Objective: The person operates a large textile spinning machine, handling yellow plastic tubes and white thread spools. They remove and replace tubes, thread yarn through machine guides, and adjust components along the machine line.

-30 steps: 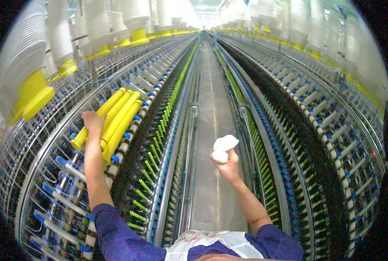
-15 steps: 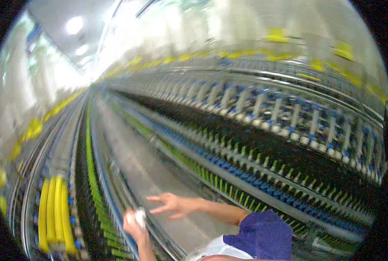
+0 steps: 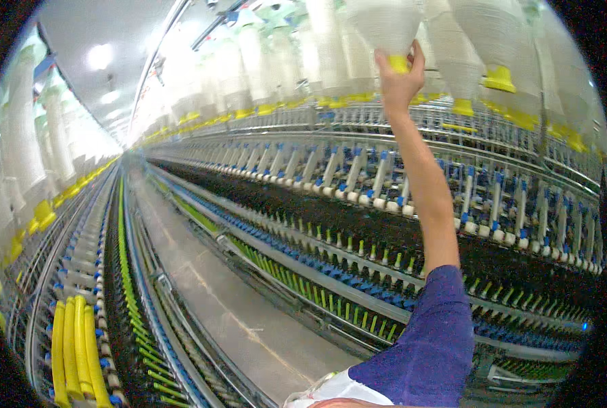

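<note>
My right arm is stretched up to the row of hanging roving bobbins. At its end my right hand (image 3: pixel 403 81) grips the yellow lower end of one large white roving bobbin (image 3: pixel 384 19), thumb on the left side and fingers on the right. The bobbin hangs upright and tapers down to that yellow end. Just to the right hang another roving bobbin (image 3: pixel 488 34) with a yellow end and a smaller, narrower one (image 3: pixel 458 81). My left hand is out of the picture.
A spinning frame (image 3: pixel 303 177) with white rollers, blue parts and green spindles runs along the right. A second frame (image 3: pixel 79 224) stands on the left, with several yellow tubes (image 3: pixel 72 350) lying on it. Between them a grey aisle floor (image 3: pixel 208 279) leads away.
My right hand has risen from low over the aisle to a hanging roving bobbin and taken hold of its yellow end. My left hand, with a small white thing in it, has left the picture.
</note>
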A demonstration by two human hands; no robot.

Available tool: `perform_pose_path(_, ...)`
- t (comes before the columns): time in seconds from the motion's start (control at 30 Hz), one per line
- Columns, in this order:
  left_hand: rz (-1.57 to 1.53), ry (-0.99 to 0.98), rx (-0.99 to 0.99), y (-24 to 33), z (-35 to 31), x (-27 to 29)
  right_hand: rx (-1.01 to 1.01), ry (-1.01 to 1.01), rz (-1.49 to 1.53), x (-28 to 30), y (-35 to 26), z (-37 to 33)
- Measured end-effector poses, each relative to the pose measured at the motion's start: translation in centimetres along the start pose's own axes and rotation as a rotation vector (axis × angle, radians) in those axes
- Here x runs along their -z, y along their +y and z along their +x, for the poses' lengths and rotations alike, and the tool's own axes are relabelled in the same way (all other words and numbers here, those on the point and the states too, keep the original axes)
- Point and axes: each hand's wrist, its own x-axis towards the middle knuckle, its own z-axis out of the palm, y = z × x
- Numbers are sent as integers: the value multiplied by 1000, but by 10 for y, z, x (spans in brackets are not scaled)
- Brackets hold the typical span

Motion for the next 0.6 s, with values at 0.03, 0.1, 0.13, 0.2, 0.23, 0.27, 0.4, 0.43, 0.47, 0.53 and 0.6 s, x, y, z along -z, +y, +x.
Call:
perform_pose_path(0.03,18,-31,12,-2,-10,2,-193,-43,144,-13,-2,11)
perform_pose_path(0.1,65,-110,19,0,-33,11,-388,-172,486,-26,-5,16)
perform_pose_path(0.13,97,-142,5,6,-45,21,-520,-304,512,-28,-7,10)
perform_pose_path(0.2,170,-47,-121,33,-67,54,-691,-551,577,-28,-11,-22)
perform_pose_path(0.23,226,46,-166,54,-78,75,-763,-645,661,-27,-15,-47)
perform_pose_path(0.27,255,326,-336,81,-79,97,-822,-684,727,-26,-21,-77)
perform_pose_path(0.4,147,928,-686,214,-75,184,-942,-616,799,-12,-65,-219)
perform_pose_path(0.43,183,1083,-865,246,-68,203,-850,-684,736,-7,-80,-251)
perform_pose_path(0.47,246,1206,-944,275,-61,219,-755,-744,673,-1,-96,-281)
perform_pose_path(0.53,377,1399,-908,312,-48,244,-659,-853,633,9,-131,-333)
perform_pose_path(0.6,630,1569,-716,319,-33,262,-588,-975,628,16,-168,-375)
